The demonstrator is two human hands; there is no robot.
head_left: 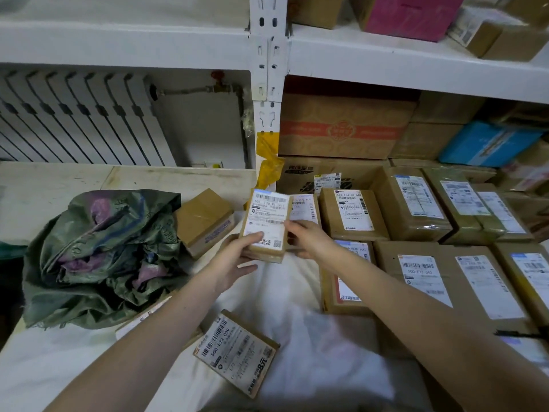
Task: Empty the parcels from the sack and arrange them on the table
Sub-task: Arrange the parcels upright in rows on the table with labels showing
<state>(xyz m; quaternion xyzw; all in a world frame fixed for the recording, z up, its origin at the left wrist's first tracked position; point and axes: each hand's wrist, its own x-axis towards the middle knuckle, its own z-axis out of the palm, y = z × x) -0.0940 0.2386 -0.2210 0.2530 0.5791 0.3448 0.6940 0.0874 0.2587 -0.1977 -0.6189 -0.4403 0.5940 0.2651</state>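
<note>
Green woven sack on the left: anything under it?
A flat brown parcel with a white label pokes out from under the near edge of the crumpled green woven sack; its rest is covered. The sack's inside cannot be seen.

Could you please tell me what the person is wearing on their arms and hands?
Nothing that shows. The left hand and right hand have no gloves, and no ring is visible. The left forearm and right forearm are bare to the picture's edge, with no sleeve, watch or wristband in view.
</note>
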